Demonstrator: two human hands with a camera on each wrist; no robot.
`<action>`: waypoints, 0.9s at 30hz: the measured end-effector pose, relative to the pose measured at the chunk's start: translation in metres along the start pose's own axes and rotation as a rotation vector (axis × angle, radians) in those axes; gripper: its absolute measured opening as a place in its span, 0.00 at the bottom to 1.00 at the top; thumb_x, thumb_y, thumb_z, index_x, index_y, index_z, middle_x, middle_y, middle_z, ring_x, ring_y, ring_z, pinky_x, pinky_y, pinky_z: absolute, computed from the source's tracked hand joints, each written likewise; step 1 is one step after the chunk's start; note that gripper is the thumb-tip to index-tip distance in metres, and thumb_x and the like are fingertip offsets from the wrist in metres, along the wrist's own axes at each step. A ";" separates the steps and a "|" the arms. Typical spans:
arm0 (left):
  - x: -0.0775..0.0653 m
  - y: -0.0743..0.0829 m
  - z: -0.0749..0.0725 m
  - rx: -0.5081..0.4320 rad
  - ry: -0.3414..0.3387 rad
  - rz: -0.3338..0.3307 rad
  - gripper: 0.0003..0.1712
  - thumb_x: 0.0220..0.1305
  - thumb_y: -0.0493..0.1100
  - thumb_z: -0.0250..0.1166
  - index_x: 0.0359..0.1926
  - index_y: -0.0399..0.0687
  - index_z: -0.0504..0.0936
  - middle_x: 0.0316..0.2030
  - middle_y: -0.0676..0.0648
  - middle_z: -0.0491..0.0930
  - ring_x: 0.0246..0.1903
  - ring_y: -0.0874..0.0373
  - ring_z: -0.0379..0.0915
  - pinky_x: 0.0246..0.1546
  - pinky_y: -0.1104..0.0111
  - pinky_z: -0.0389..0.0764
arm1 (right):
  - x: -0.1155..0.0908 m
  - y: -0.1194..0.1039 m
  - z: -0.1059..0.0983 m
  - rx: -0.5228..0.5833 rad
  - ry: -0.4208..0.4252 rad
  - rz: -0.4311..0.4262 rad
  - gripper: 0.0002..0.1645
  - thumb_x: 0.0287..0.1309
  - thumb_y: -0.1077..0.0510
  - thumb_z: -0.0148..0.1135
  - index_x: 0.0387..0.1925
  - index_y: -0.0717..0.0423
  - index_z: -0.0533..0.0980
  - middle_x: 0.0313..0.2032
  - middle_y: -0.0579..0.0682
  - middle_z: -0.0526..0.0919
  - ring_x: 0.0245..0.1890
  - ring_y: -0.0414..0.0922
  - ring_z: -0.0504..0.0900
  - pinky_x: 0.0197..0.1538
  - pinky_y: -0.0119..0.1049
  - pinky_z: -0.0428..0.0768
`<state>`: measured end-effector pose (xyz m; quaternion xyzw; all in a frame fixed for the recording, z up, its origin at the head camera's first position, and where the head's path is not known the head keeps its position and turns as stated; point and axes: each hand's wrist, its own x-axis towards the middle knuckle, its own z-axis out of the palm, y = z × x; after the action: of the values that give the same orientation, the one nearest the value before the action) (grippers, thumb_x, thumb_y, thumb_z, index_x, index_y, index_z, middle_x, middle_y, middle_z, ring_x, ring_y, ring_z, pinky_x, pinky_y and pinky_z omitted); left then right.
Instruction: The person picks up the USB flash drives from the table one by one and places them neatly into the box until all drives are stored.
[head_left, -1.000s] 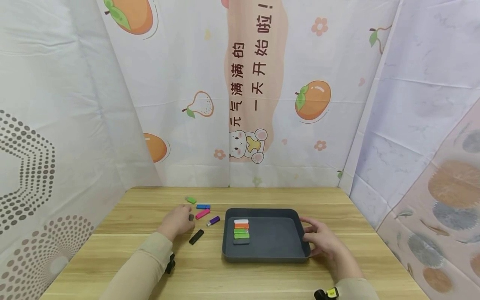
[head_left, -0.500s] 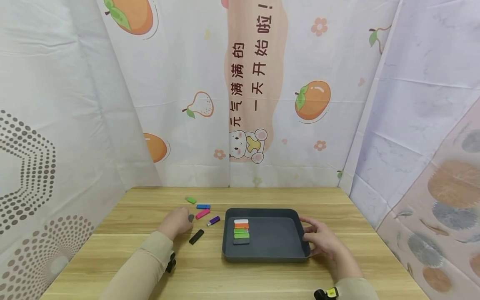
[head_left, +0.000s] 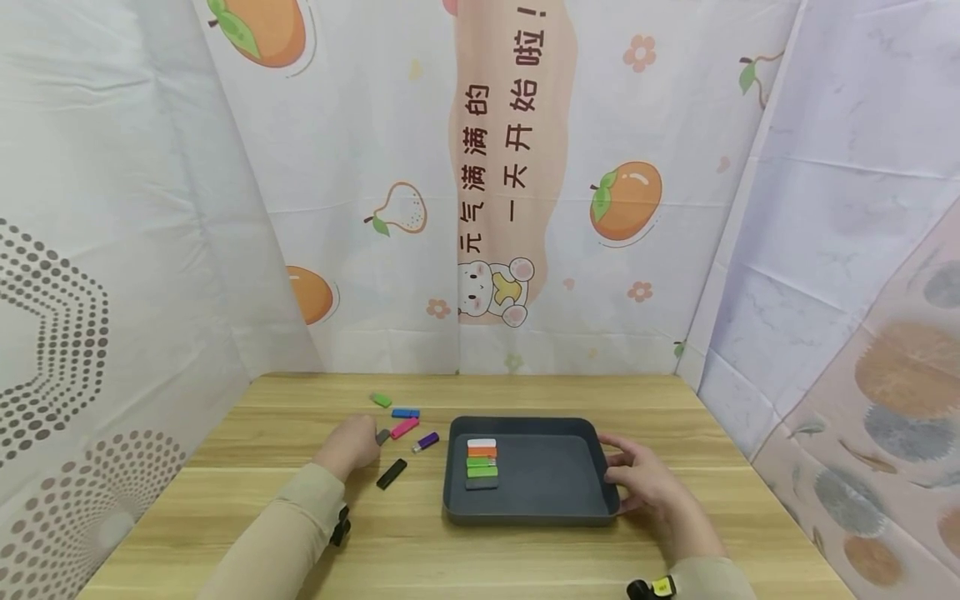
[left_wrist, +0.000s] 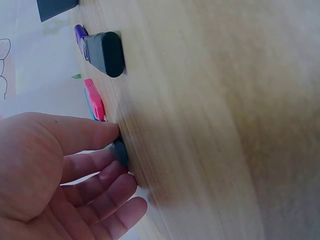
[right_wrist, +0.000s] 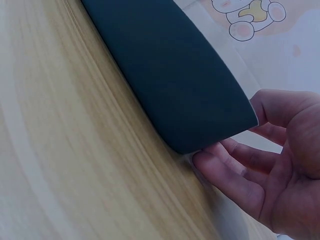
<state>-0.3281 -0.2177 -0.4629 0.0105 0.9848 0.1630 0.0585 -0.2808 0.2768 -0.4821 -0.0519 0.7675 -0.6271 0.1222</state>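
At the left of the table in the head view, my left hand point(head_left: 352, 444) has a dark grey USB stick point(head_left: 383, 437) at its fingertips. Up close in the left wrist view, thumb and index finger pinch this stick point(left_wrist: 119, 151) low over the wood, its far part hidden. My right hand point(head_left: 648, 479) holds the right side of a dark grey tray point(head_left: 551, 475). From the right wrist, the thumb appears at the tray's rim and the other fingers against its outer wall. Inside the tray, several USB sticks point(head_left: 482, 462) lie in a column near its left wall.
Loose USB sticks lie around the left hand: black point(head_left: 392, 473), purple point(head_left: 425, 442), pink point(head_left: 405, 428), blue point(head_left: 406, 413) and green point(head_left: 381, 400). A printed curtain point(head_left: 562, 350) hangs behind the wooden table point(head_left: 525, 562).
The left hand's fingers have drawn back slightly, and more of the grey USB stick shows beyond them. The right hand and the tray stay in place.
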 end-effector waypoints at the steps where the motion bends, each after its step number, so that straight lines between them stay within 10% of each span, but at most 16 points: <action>1: 0.000 0.000 0.000 0.000 -0.001 -0.002 0.04 0.62 0.30 0.63 0.31 0.38 0.78 0.27 0.43 0.74 0.25 0.51 0.72 0.25 0.63 0.75 | 0.000 0.000 0.000 0.000 -0.001 -0.001 0.45 0.57 0.73 0.58 0.76 0.63 0.58 0.57 0.73 0.72 0.45 0.58 0.82 0.31 0.61 0.84; 27: -0.001 -0.001 0.000 -0.027 0.015 -0.007 0.07 0.60 0.32 0.64 0.25 0.41 0.77 0.25 0.44 0.74 0.23 0.53 0.71 0.24 0.65 0.73 | -0.002 0.000 0.001 0.008 -0.012 -0.002 0.45 0.58 0.72 0.57 0.77 0.63 0.56 0.58 0.74 0.72 0.43 0.57 0.83 0.33 0.61 0.84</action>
<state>-0.3269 -0.2189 -0.4634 0.0052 0.9830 0.1760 0.0520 -0.2791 0.2762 -0.4821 -0.0560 0.7642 -0.6300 0.1264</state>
